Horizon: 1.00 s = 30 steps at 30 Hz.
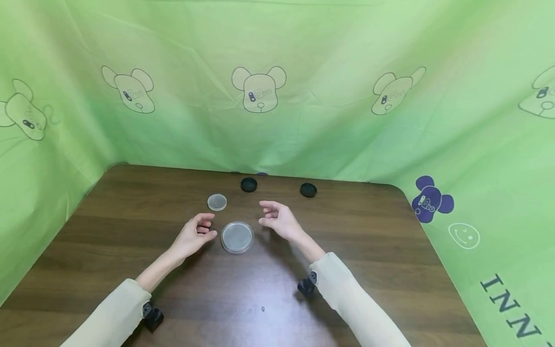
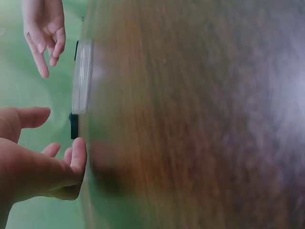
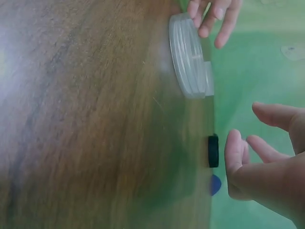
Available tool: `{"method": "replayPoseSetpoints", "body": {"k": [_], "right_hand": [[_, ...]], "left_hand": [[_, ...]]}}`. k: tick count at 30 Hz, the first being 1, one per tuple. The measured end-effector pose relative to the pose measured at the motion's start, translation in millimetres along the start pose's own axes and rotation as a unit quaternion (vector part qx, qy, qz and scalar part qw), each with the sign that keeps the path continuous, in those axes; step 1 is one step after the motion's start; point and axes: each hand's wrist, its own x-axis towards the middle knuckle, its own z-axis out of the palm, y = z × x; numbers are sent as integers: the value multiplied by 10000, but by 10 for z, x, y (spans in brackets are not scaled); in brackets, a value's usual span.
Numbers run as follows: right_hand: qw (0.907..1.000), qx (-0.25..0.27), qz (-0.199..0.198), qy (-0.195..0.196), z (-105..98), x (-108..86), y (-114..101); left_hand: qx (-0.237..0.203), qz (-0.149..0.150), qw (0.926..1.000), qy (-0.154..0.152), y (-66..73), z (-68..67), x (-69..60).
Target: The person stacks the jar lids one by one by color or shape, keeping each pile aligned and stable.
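Note:
A large clear round dish (image 1: pixel 237 237), like a petri dish, lies flat on the table between the two hands. My left hand (image 1: pixel 195 236) hovers just left of it, fingers loosely bent, with nothing held. To its upper right is my right hand (image 1: pixel 281 220), also raised, its fingers relaxed and thumb apart from them. A smaller clear round dish (image 1: pixel 217 202) lies beyond the left fingertips. In the right wrist view the large dish (image 3: pixel 187 57) appears edge-on with stacked rims, apart from the right hand (image 3: pixel 262 157).
Two black round discs (image 1: pixel 249 185), (image 1: pixel 308 190) sit near the back edge of the brown wooden table (image 1: pixel 368 289). A green printed curtain (image 1: pixel 321 135) hangs behind and along both sides. Each sleeve carries a small black wrist camera (image 1: pixel 307 285).

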Motion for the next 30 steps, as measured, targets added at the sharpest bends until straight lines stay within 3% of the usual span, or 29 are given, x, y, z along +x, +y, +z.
{"method": "replayPoseSetpoints", "body": {"k": [7,12,16,21,27,30], "right_hand": [[9973,692,114,-200,-9,91,62],[9890,1356,386,-450,13,123,74],[9778,1891,620,-657,48,179,59],[9732,1972,848,-820,114,253,27],[9722,1895,1030,-912,227,362,2],[9670,2064,1159,-940,273,430,-14]], "left_hand": [[-285,-344,9990,-88,-44,-72,77],[-1059,-546,9927,-199,-52,-131,161],[-1699,-698,9821,-407,-44,-205,241],[-2048,-1018,9715,-627,-18,-273,335],[-2023,-1371,9673,-678,24,-328,424],[-2053,-1539,9634,-782,47,-357,488]]}}
